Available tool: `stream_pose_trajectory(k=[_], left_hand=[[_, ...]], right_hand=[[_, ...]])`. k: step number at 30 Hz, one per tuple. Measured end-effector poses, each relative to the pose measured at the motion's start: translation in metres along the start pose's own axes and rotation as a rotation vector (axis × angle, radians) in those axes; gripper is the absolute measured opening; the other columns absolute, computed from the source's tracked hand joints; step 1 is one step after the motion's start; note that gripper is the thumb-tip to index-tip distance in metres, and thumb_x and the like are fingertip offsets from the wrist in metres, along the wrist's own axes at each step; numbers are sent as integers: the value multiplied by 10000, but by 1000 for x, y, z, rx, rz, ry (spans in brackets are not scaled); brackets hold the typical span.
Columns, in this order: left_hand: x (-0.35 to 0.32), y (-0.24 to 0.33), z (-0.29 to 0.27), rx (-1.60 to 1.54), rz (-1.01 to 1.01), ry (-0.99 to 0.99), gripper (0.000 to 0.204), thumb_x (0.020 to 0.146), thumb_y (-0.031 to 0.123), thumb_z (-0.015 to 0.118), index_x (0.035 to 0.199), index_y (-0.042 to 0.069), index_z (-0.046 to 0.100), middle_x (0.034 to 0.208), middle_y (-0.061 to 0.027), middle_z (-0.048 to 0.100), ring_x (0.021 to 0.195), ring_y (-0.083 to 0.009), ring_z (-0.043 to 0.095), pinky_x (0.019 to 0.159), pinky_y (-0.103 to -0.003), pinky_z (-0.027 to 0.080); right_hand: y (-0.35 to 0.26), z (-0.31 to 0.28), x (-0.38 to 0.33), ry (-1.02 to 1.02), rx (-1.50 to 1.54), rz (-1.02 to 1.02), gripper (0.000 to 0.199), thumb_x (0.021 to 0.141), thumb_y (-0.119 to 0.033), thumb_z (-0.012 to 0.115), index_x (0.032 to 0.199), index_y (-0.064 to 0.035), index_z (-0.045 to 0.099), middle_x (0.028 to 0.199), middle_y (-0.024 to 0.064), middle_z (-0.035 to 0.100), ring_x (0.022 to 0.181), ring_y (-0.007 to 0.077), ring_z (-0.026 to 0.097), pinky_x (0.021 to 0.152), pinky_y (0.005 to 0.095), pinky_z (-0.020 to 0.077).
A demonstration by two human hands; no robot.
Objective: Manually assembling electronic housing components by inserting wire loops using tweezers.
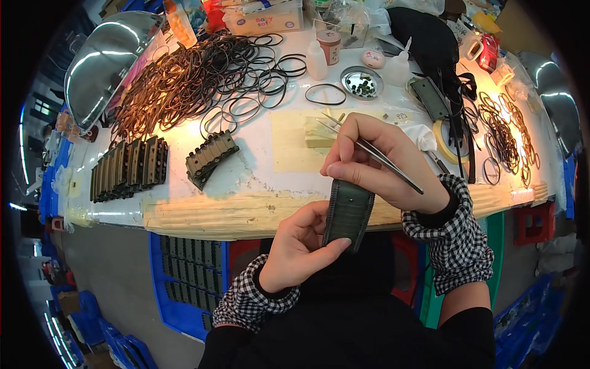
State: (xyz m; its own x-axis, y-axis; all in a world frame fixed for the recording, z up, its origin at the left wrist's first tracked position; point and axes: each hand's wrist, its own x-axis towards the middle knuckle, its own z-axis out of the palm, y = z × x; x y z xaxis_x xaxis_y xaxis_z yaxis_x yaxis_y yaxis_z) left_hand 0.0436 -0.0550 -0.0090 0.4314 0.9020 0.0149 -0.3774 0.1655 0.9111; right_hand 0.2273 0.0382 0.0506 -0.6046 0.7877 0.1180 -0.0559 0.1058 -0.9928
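Over a cluttered white bench [258,178] edge, the left hand [301,246] grips a dark ribbed block [348,212] upright between thumb and fingers, while the right hand [381,166] above pinches tweezers [369,149].

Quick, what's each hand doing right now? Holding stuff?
Left hand: closed around a dark green ribbed block, thumb on its lower end.
Right hand: closed, holding metal tweezers and touching the block's top.

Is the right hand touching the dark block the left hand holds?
Touching. Head view: right hand, carrying tweezers, pinches the dark ridged block's top, no gap; left hand grips it.
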Motion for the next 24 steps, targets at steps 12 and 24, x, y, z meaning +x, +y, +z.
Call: stream_pose_trajectory(k=[12,24], left_hand=[[0,0,-4,23,96,230,413,849,-102,599,1234,-31,469,1118,-132,626,1032,-191,640,924,-343,520],[-2,4,-5,-131,39,200,447,894,-24,558,1317,-34,414,1159,-149,606,1039,-226,636,932,-392,523]], right_hand=[[4,5,-8,140,89,56,140,936,-69,590,929,-43,453,983,85,612,882,93,613,749,241,533],[11,5,-5,189,33,51,128,926,-58,600,951,-16,482,939,60,603,841,86,619,732,236,544]])
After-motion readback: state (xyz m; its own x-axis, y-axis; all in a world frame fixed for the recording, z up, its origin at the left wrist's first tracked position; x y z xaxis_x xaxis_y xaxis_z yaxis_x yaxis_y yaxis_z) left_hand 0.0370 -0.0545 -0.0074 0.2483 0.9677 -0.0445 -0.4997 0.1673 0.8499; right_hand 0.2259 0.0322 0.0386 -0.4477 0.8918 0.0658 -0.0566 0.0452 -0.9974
